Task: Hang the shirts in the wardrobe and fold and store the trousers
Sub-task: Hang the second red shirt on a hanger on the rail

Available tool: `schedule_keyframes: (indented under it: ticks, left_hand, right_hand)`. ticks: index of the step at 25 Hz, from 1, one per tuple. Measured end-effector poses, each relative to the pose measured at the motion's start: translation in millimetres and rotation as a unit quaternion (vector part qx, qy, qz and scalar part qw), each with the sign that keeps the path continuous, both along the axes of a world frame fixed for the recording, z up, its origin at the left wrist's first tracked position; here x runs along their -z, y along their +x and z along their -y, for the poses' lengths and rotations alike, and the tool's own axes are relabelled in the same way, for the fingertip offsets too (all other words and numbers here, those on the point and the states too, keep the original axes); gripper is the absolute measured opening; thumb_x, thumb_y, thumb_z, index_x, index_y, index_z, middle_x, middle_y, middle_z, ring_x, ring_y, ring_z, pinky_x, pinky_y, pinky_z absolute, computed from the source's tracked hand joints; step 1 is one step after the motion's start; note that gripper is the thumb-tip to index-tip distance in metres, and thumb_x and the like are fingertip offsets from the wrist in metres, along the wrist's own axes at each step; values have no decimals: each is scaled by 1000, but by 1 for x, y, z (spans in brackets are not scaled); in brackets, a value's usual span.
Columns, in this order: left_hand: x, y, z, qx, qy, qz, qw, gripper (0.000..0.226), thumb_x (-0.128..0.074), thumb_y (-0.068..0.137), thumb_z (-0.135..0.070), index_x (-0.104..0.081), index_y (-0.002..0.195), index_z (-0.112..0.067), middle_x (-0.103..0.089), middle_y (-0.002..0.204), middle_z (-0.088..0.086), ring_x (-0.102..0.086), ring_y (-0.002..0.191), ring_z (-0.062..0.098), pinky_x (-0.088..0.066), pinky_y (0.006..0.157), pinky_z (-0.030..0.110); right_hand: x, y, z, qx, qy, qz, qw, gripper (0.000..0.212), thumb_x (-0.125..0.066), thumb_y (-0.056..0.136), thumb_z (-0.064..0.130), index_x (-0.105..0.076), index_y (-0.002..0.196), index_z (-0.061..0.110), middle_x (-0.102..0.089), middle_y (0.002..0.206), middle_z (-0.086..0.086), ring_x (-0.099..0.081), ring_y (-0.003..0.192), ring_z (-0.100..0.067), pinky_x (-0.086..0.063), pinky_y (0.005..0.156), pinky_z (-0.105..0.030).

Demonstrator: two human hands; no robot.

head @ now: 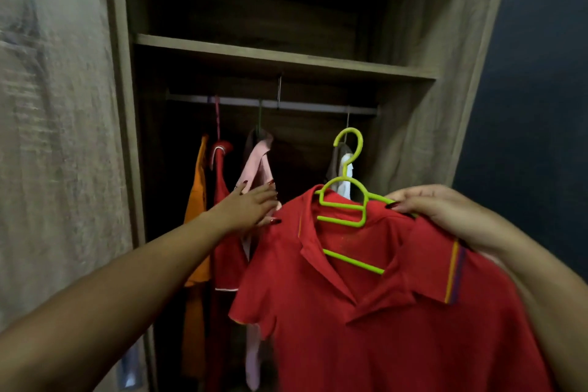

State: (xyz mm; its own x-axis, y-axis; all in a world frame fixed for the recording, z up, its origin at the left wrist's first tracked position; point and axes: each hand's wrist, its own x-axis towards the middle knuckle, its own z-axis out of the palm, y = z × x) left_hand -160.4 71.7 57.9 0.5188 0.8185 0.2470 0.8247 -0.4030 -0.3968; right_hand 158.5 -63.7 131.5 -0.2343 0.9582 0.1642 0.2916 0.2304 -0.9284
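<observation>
Head view: the right hand [445, 213] has its fingers pinching the lime hanger [348, 200] carrying a red polo shirt [366, 312], below the wardrobe rail [302, 104]. The left hand [251, 204], fingers spread, pushes the pink shirt [259, 165] aside. The collar could slip off. Four garments seem hung, dimly; one hanger held.

Five shirts [366, 296], one lime hanger [350, 200], two hands [248, 207].
</observation>
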Motion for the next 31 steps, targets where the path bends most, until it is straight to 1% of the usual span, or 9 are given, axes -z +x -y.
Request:
schedule_keyframes:
  ticks: [4,6,10,14,17,19,23,27,31]
  left_hand:
    - [12,-10,-6,-23,76,-55,995,56,-38,82,-51,-69,112,-17,-70,115,0,-58,122,16,-48,94,51]
    - [18,-15,-7,-29,107,-79,991,49,-56,75,-49,-74,103,-13,-74,103,1,-65,112,19,-53,87,49]
    - [28,-25,-4,-26,116,-79,990,56,-34,80,-40,-72,106,-9,-74,106,6,-65,111,25,-52,89,46]
    - [26,-24,-5,-7,96,-49,994,55,-36,86,-43,-63,122,-13,-66,124,4,-57,122,21,-39,104,48]
    - [18,-15,-4,5,109,-11,994,58,-38,90,-49,-51,136,-15,-52,141,2,-45,134,18,-41,106,46]
    - [13,-7,-2,-2,121,16,992,61,-35,92,-52,-44,141,-15,-45,147,2,-40,137,16,-40,107,46]
    - [6,6,-3,-55,128,42,989,63,-30,95,-55,-40,143,-16,-41,150,2,-37,138,14,-30,109,48]
    - [9,10,-6,-49,125,82,988,65,-26,98,-55,-18,151,-18,-17,159,1,-14,146,13,-2,114,48]
    - [7,15,-9,-43,101,116,987,66,-22,99,-55,-2,152,-22,2,161,-4,4,147,8,11,115,38]
  right_hand:
    - [-17,-24,-41,48,-14,-33,998,15,-54,85,0,-68,83,4,-61,41,3,-53,35,-3,-41,40,-8]
    - [-27,-33,-60,68,-11,-48,996,16,-56,84,5,-63,69,7,-54,34,5,-48,29,-3,-35,35,-8]
    - [-42,-45,-104,106,1,-120,987,24,-55,84,7,-54,61,7,-47,29,4,-42,24,-6,-30,33,-10]
    - [-38,-74,-166,114,25,-149,982,32,-52,86,2,-46,56,10,-38,25,5,-35,21,-3,-22,30,-7]
    - [-23,-94,-218,134,60,-149,978,30,-51,83,10,-51,52,13,-47,42,-3,-46,39,-17,-36,48,-23]
    - [-16,-101,-250,143,85,-112,980,31,-48,83,15,-50,52,15,-47,52,-7,-44,49,-20,-32,56,-33]
    - [-5,-108,-298,155,106,-40,981,17,-46,80,21,-59,71,15,-59,69,-11,-54,63,-25,-36,54,-29]
    - [11,-111,-312,152,116,30,981,23,-45,87,13,-63,96,3,-59,86,-16,-57,83,-28,-38,67,-31]
    - [15,-108,-310,192,171,136,957,28,-46,89,6,-57,110,-9,-59,113,-28,-56,107,-40,-43,84,-37]
